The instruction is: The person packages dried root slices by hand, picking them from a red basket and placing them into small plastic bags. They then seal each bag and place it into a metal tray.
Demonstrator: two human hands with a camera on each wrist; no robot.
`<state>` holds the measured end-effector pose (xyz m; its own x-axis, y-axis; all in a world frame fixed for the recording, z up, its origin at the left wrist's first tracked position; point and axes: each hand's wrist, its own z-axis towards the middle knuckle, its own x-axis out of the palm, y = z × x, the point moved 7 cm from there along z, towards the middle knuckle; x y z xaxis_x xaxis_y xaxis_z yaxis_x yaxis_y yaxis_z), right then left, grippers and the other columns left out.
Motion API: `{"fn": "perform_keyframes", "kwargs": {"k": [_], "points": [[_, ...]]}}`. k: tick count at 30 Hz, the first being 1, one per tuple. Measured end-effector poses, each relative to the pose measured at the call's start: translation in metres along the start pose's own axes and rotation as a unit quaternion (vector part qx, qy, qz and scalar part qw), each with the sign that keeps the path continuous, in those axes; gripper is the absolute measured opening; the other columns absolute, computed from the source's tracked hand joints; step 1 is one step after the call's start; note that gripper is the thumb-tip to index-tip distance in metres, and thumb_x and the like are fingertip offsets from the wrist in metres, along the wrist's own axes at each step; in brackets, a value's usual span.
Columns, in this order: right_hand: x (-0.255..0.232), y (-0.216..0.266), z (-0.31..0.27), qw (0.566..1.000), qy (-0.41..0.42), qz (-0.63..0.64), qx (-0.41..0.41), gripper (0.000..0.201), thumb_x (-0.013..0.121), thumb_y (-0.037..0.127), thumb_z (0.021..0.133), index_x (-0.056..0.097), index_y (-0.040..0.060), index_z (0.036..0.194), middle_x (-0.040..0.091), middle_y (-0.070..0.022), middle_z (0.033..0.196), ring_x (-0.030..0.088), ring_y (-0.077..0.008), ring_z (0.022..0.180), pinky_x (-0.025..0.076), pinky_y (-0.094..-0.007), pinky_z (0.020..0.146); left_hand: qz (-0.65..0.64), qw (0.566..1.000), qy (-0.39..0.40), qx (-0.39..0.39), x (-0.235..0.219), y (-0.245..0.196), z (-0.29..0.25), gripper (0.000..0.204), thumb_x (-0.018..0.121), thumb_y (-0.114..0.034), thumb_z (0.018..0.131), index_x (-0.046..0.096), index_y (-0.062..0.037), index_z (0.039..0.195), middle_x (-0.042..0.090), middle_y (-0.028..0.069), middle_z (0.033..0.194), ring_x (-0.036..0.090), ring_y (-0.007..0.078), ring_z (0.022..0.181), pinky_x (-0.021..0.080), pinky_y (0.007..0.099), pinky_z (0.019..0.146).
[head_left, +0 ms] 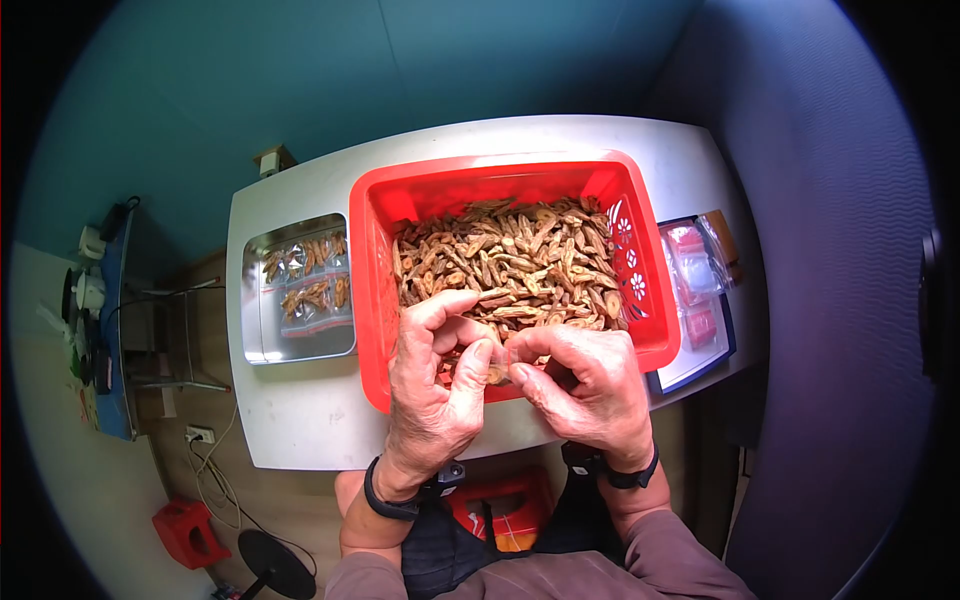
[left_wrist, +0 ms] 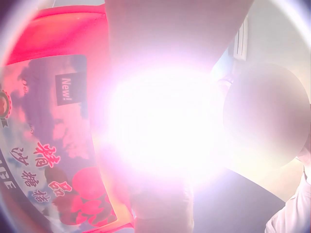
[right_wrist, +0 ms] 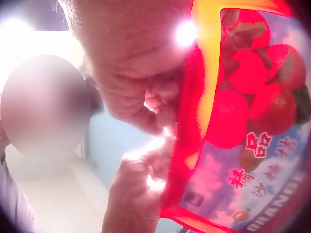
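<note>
Both hands meet over the near edge of a red basket (head_left: 368,300) filled with brown dried slices (head_left: 500,250). A small clear bag (head_left: 497,362) with a red line at its edge lies between them, a slice or so inside. The left hand (head_left: 432,400) has its thumb and fingers curled round the bag's left side. With thumb and forefinger, the right hand (head_left: 590,385) pinches its right side. In the right wrist view the right hand (right_wrist: 141,63) almost meets the left hand (right_wrist: 133,184) beside the basket's printed side (right_wrist: 243,121). Glare hides most of the left wrist view.
On the white table (head_left: 300,420), a metal tray (head_left: 300,348) with several filled clear bags stands left of the basket. To the right, a blue-edged tray (head_left: 705,350) holds plastic packs with red parts (head_left: 690,270). A red stool (head_left: 190,535) is on the floor at left.
</note>
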<state>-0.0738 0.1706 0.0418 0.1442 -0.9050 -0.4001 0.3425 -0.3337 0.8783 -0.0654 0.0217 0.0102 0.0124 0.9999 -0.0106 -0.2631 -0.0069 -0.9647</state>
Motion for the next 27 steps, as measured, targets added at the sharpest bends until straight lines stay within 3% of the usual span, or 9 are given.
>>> {"fn": "perform_keyframes", "kwargs": {"k": [6, 8, 18, 21, 23, 27], "points": [[0.0006, -0.0023, -0.0028, 0.997, 0.031, -0.064, -0.027, 0.011, 0.074, 0.002, 0.079, 0.070, 0.0013, 0.089, 0.067, -0.0090, 0.070, 0.066, -0.0185, 0.058, 0.050, -0.0293, 0.054, -0.015, 1.000, 0.001, -0.006, 0.0014, -0.0023, 0.0000, 0.040, 0.057, 0.008, 0.095, 0.043, -0.0009, 0.132, 0.064, 0.0074, 0.090, 0.065, 0.0118, 0.082, 0.053, 0.0254, 0.077], [-0.0005, 0.0004, -0.0019, 0.995, 0.030, -0.088, -0.026, 0.007, 0.072, 0.005, 0.082, 0.069, 0.0054, 0.088, 0.065, -0.0097, 0.069, 0.066, -0.0263, 0.060, 0.051, -0.0361, 0.055, -0.018, 1.000, 0.008, -0.013, 0.0022, -0.0014, -0.0008, 0.040, 0.057, 0.006, 0.097, 0.042, -0.0014, 0.133, 0.063, 0.0066, 0.092, 0.063, 0.0115, 0.083, 0.052, 0.0248, 0.078], [-0.0063, 0.0003, -0.0037, 0.994, -0.031, -0.100, -0.033, 0.011, 0.070, 0.002, 0.085, 0.067, 0.0047, 0.095, 0.066, -0.0107, 0.075, 0.068, -0.0265, 0.064, 0.052, -0.0368, 0.059, -0.009, 0.999, -0.033, 0.003, -0.0016, 0.0018, -0.0017, 0.038, 0.057, 0.004, 0.097, 0.043, -0.0005, 0.132, 0.064, 0.0071, 0.090, 0.064, 0.0115, 0.083, 0.053, 0.0260, 0.080], [-0.0050, -0.0011, -0.0029, 0.998, 0.006, -0.061, -0.010, 0.011, 0.071, 0.004, 0.085, 0.068, 0.0049, 0.095, 0.066, -0.0102, 0.075, 0.068, -0.0261, 0.065, 0.052, -0.0362, 0.059, -0.023, 0.999, -0.039, 0.000, -0.0014, 0.0020, -0.0015, 0.039, 0.058, 0.002, 0.098, 0.042, -0.0009, 0.133, 0.064, 0.0062, 0.090, 0.063, 0.0108, 0.083, 0.052, 0.0249, 0.081], [-0.0050, 0.0001, -0.0027, 0.997, 0.011, -0.071, -0.020, 0.015, 0.077, 0.006, 0.081, 0.072, 0.0011, 0.094, 0.067, -0.0087, 0.071, 0.068, -0.0196, 0.062, 0.050, -0.0298, 0.056, -0.026, 0.999, -0.040, 0.006, -0.0011, -0.0004, -0.0009, 0.039, 0.058, 0.002, 0.098, 0.042, -0.0009, 0.133, 0.064, 0.0061, 0.090, 0.063, 0.0106, 0.083, 0.052, 0.0248, 0.081], [-0.0042, 0.0032, -0.0020, 0.996, 0.029, -0.078, -0.037, 0.017, 0.080, 0.010, 0.080, 0.072, 0.0011, 0.093, 0.068, -0.0086, 0.071, 0.067, -0.0183, 0.059, 0.050, -0.0290, 0.055, -0.051, 0.998, -0.044, -0.001, -0.0008, -0.0012, -0.0010, 0.039, 0.058, 0.001, 0.098, 0.042, -0.0009, 0.134, 0.064, 0.0060, 0.091, 0.062, 0.0103, 0.083, 0.052, 0.0248, 0.081]]}}
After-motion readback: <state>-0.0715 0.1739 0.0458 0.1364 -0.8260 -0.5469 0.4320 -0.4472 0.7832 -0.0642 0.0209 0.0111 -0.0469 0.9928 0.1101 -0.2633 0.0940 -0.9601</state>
